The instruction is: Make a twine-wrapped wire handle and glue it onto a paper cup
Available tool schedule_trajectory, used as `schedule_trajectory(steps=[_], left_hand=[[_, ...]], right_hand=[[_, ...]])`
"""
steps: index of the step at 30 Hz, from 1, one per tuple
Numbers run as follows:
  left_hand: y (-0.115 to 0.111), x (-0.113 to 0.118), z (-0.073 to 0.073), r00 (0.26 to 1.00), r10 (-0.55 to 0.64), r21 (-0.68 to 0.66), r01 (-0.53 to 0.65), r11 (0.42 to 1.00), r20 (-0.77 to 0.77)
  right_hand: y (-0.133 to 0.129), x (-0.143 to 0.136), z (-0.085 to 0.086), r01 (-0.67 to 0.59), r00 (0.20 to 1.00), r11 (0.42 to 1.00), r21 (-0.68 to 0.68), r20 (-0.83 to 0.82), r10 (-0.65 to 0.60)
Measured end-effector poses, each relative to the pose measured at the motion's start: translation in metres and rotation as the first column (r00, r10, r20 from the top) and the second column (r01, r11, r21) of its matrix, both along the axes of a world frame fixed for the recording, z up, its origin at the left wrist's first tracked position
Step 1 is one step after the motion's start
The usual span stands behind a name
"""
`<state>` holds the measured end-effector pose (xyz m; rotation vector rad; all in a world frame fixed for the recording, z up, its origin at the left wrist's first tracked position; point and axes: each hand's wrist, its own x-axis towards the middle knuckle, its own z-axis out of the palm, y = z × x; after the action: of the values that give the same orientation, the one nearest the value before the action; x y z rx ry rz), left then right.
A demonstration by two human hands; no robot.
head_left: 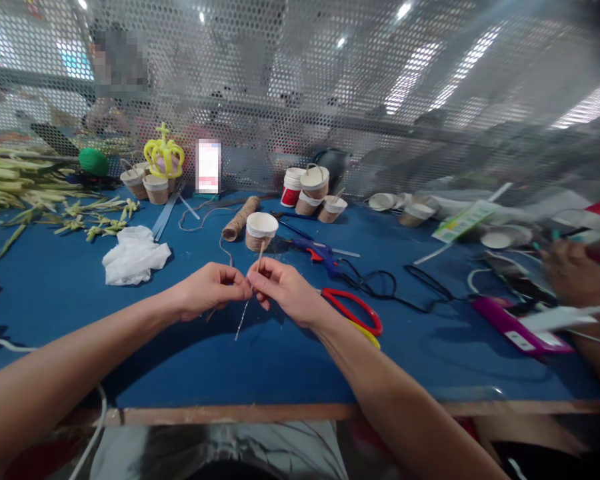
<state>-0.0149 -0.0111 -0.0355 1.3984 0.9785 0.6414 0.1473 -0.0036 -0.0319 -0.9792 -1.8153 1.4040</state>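
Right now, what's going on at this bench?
The person's hands meet over the blue table. The right hand grips a thin tan piece; the left hand pinches beside it, on what is too small to tell. A pale twisted strand hangs below them. Just beyond stands a white-rimmed cup, beside a twine roll. Another person's hand is at far right, blurred.

A grey perforated metal screen (260,60) spans the background from ten to two o'clock—a grey horizontal rail (360,119) crosses it. Small white lights (403,10) glow toward twelve, long bright strips (410,77) at one. Below stands a blue-topped table (180,367)—its brown front edge (240,414) at six.
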Motion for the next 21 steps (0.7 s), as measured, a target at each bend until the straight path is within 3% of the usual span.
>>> schedule_trajectory(steps=[3,21], left_hand=[[-0.0003,0.0004,0.0013,0.999,-0.007,-0.02,0.008,1.0,0.034],[-0.0005,-0.0011,0.0017,0.993,-0.01,0.084,0.02,0.996,-0.116]], right_hand=[[0.0015,0.0012,-0.0021,-0.009,1.0,1.0,0.0,0.019,0.009],[-0.0018,-0.0009,0.005,0.095,0.961,0.986,0.137,0.244,-0.127]])
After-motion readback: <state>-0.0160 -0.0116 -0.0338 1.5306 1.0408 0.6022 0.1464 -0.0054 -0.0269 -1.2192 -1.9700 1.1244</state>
